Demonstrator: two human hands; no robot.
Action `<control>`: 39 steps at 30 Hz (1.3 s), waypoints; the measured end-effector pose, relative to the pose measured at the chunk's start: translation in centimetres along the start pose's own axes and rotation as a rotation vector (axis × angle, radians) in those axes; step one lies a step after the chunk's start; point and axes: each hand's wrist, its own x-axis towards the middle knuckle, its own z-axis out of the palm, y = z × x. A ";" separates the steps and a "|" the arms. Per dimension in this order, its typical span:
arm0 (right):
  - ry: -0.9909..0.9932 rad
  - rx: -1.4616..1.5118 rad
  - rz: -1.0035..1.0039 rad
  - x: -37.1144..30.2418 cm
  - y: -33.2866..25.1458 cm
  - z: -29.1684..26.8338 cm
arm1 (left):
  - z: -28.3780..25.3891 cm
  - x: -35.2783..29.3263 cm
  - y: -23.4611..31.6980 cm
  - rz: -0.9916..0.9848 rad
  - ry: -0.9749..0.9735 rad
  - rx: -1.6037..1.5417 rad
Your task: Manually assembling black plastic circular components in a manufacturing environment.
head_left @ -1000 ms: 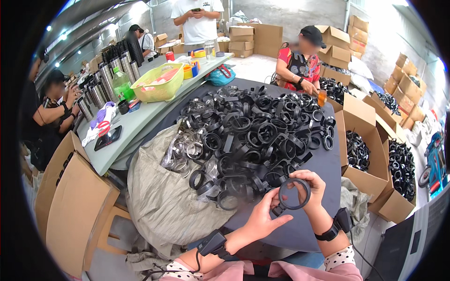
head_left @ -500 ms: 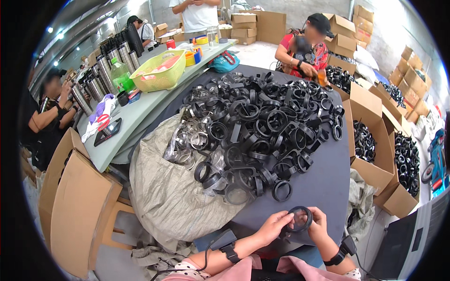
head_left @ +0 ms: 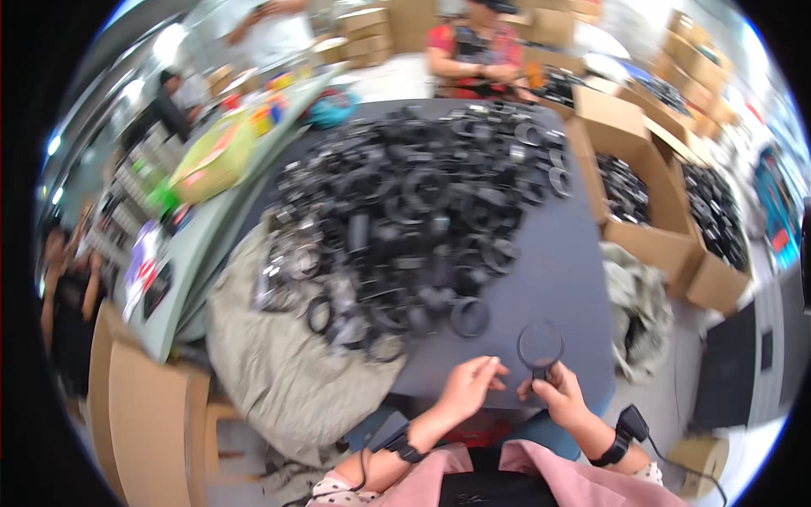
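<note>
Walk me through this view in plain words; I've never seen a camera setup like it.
There is no robot here, only a person's two bare hands. The camera is the left one of a pair worn on the head, looking down; its fisheye lens bends straight edges. Black devices are strapped to the wrists.

The right hand holds a round black-rimmed piece upright by its stem. The left hand is beside it, apparently empty.

On the dark grey table lies a heap of black rings, blurred here, with clear pieces at its left near a pale sack.
</note>
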 end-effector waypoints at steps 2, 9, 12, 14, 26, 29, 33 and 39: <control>0.264 -0.100 -0.218 -0.6 -1.3 -2.0 | 0.1 0.5 -0.3 0.081 0.005 0.159; 1.009 -0.223 -0.196 -4.8 0.3 -19.2 | -0.2 0.9 -0.1 0.435 0.091 0.496; 1.057 -0.426 -0.042 -4.5 -0.2 -23.9 | -1.3 0.1 0.7 0.384 0.173 0.559; 1.210 -0.844 -0.047 -3.4 1.3 -26.9 | -2.1 0.0 0.9 0.466 0.198 0.687; 0.249 -0.883 -0.712 12.4 -7.5 -1.7 | -3.6 1.0 1.7 0.471 0.466 1.144; 0.101 -0.879 -0.757 14.5 -7.7 4.3 | -3.5 2.1 3.3 0.429 0.376 1.285; 0.090 -1.231 -0.623 16.4 -7.1 5.5 | -5.0 2.2 3.2 0.467 0.350 1.226; 0.082 -1.081 -0.207 16.0 -3.1 2.4 | -6.6 0.7 0.2 0.623 0.334 1.068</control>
